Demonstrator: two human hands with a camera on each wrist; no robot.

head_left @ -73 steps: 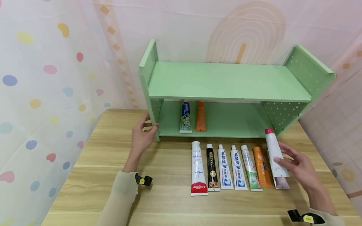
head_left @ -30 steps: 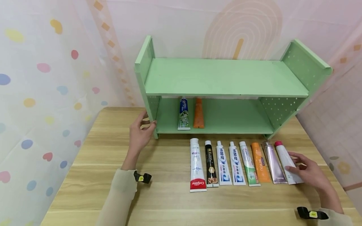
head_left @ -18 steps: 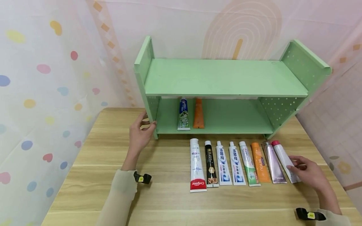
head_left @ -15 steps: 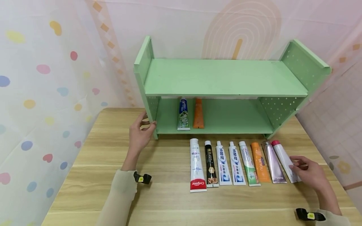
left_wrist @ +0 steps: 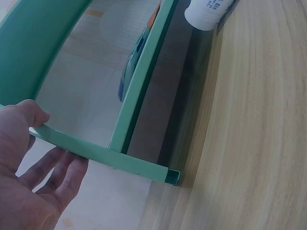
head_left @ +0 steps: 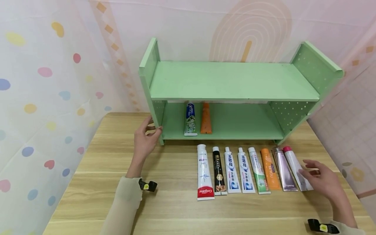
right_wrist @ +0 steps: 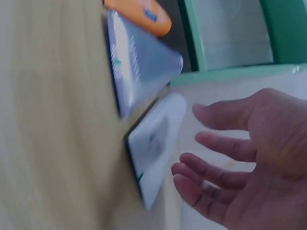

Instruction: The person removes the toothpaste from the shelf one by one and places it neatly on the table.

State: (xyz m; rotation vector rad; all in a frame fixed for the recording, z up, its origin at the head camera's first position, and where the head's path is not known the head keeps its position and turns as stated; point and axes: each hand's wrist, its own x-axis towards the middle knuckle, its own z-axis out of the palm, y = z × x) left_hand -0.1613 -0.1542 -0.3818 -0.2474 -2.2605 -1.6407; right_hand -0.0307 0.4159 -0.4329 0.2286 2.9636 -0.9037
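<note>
My left hand (head_left: pixel 147 138) grips the front edge of the left side panel of a green two-tier shelf (head_left: pixel 235 80), thumb on one face and fingers on the other. A white toothpaste tube with a red cap (head_left: pixel 296 168) lies at the right end of a row on the table. Beside it hovers my right hand (head_left: pixel 321 179), fingers spread and holding nothing; the right wrist view shows a gap between the fingertips and the white tube (right_wrist: pixel 160 139). Left of that tube are a purple metallic tube (head_left: pixel 284 169) and an orange tube (head_left: pixel 271 169).
Further left in the row lie a green-and-white tube (head_left: pixel 259 171), two blue-and-white tubes, a black tube (head_left: pixel 219 171) and a Colgate tube (head_left: pixel 205 173). On the lower shelf are a blue-green tube (head_left: pixel 191 119) and an orange tube (head_left: pixel 206 119). A patterned curtain (head_left: pixel 58 65) hangs behind.
My right hand set the white tube down at the row's right end, shifted it slightly, then let go and drew away a little. The left hand stayed on the shelf.
</note>
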